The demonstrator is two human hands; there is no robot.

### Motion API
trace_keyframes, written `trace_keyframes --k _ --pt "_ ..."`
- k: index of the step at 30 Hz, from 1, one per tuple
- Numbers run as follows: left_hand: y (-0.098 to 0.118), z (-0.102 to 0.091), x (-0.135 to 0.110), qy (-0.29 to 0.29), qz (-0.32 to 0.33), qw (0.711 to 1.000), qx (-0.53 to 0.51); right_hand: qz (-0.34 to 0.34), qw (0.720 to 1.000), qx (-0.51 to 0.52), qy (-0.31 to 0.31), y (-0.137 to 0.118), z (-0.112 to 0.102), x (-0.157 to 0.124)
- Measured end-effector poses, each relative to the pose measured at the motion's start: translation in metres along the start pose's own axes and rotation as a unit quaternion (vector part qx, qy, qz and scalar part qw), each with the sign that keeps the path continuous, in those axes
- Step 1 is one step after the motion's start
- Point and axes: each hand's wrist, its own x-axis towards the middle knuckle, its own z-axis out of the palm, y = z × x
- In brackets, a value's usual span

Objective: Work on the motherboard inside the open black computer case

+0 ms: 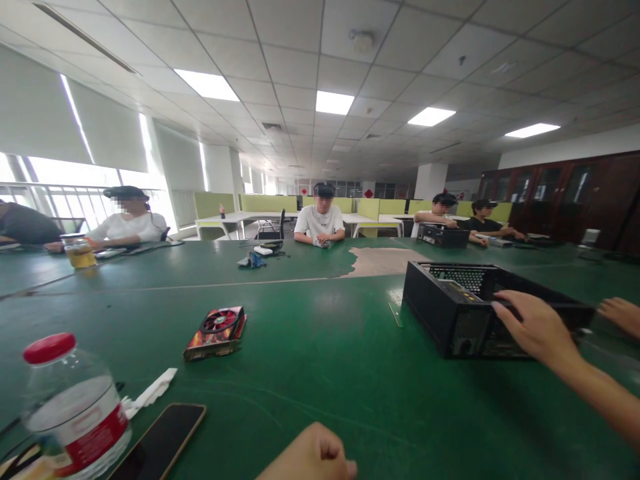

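Note:
My left hand (310, 457) is a closed fist low at the bottom edge, resting on the green table (320, 373) with nothing visible in it. My right hand (535, 328) reaches in from the right and grips the top rail of an open black computer case (450, 313), fingers laid over the rail and thumb underneath. A second hand (620, 313), from someone at the right edge, touches the same case's far end. A red and black graphics card (216, 331) lies flat on the table to the left of the case.
A water bottle with a red cap (75, 407), a dark phone (163, 440) and a white wrapper (150, 393) lie at the near left. Several seated people work along the far edge, one beside another black case (443, 235). A yellow-filled jar (80, 252) stands far left.

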Motion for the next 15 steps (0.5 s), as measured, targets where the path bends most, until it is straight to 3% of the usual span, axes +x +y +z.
trace_keyframes --k 3,6,8,11,15 --pt "0.027 -0.01 0.055 0.116 0.041 0.979 0.165 0.009 0.996 -0.059 -0.072 0.034 0.035 0.0" --pt "0.051 -0.01 0.136 0.198 0.078 0.914 0.345 0.033 0.993 -0.108 -0.047 0.042 0.056 -0.008" --pt "0.063 -0.004 0.191 0.208 0.085 0.88 0.418 0.036 0.992 -0.115 -0.033 0.04 0.062 -0.012" --pt "0.075 0.008 0.257 0.212 0.098 0.859 0.456 0.036 0.993 -0.108 -0.028 0.037 0.063 -0.013" --pt "0.083 0.016 0.301 0.217 0.107 0.847 0.473 0.039 0.995 -0.091 -0.032 0.033 0.052 -0.009"
